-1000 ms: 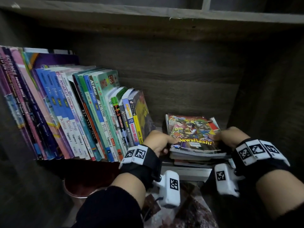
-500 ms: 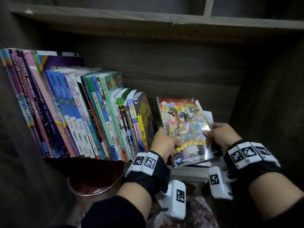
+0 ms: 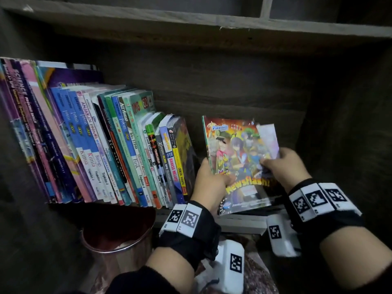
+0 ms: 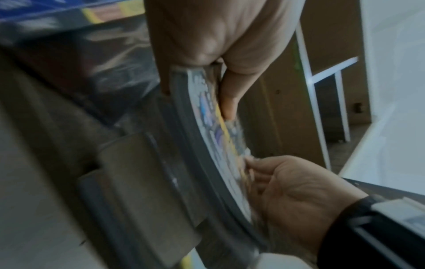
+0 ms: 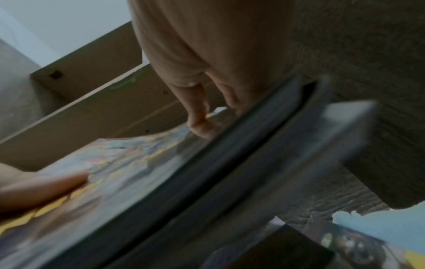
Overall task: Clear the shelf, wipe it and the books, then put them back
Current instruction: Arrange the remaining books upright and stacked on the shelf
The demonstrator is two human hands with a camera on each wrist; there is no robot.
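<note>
Both hands hold a small stack of comic books (image 3: 239, 158), its colourful "Newsflash!" cover facing me, tilted nearly upright at the right end of the wooden shelf (image 3: 233, 224). My left hand (image 3: 209, 182) grips the stack's left edge, thumb on the cover. My right hand (image 3: 282, 164) grips its right edge. In the left wrist view the stack (image 4: 207, 145) bows between the thumb and fingers. In the right wrist view my thumb presses the cover (image 5: 115, 172). A row of upright books (image 3: 95, 149) leans left, filling the shelf's left half.
The shelf's back panel (image 3: 233, 85) and right side wall (image 3: 350, 124) close in the space. An upper shelf board (image 3: 191, 20) runs overhead. A round metal bin (image 3: 118, 240) stands below the shelf on the left. Patterned floor shows beneath my wrists.
The comic stack lay flat on the shelf a second ago; both hands have tipped it up onto its lower edge and raised it toward upright, close to the row of books.
</note>
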